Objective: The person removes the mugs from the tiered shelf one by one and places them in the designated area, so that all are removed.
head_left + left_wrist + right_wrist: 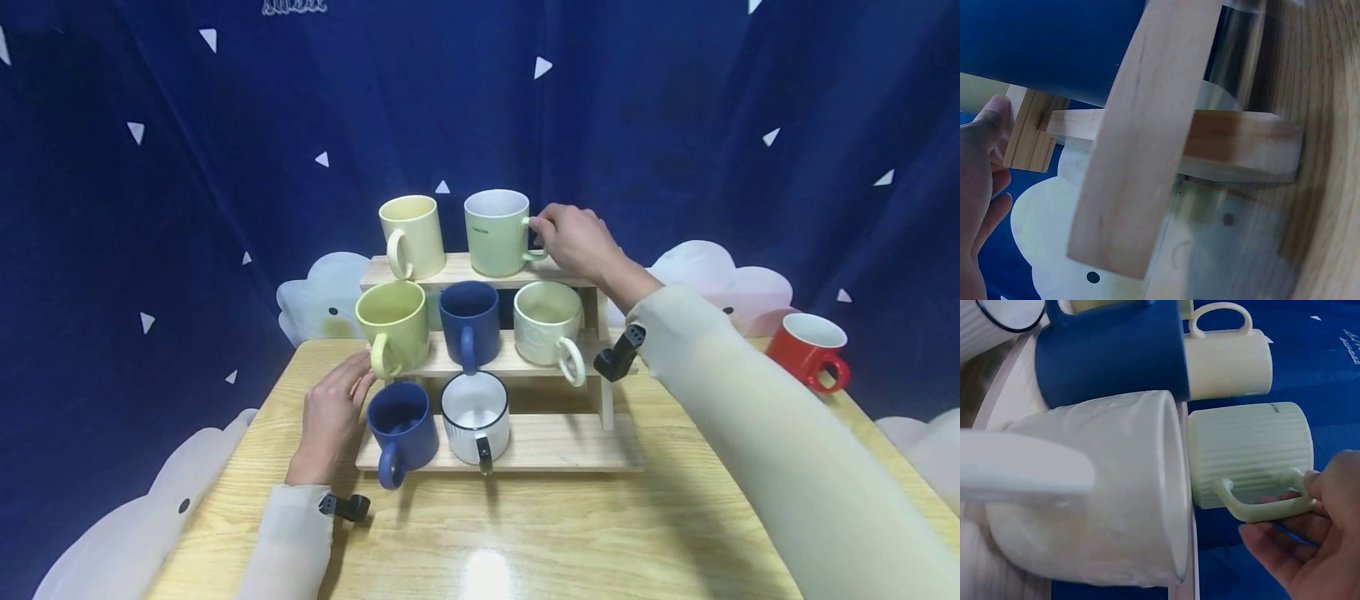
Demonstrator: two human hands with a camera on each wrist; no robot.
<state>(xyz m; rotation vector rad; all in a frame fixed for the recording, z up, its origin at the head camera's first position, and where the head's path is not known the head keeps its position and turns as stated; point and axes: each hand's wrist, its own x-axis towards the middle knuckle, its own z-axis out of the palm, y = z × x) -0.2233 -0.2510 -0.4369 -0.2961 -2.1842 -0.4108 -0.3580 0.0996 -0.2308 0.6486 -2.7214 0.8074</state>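
Observation:
My right hand (577, 237) pinches the handle of a pale green ribbed mug (497, 237) at the right of the top tier. In the right wrist view, thumb and fingers close round that handle (1266, 509), and the mug appears to sit on the board. My left hand (332, 412) is at the left end of the middle tier of a wooden rack (555, 442). Its thumb (997, 112) lies against the board's end, with some fingers hidden behind. Closest to that hand are a yellow-green mug (396, 325) and a dark blue mug (402, 425).
A cream mug (416, 237) shares the top tier. Another blue mug (470, 321) and an off-white mug (543, 325) stand on the middle tier. Below is a white black-rimmed mug (476, 408). A red mug (802, 350) stands at the table's right edge, before a blue curtain (637, 108).

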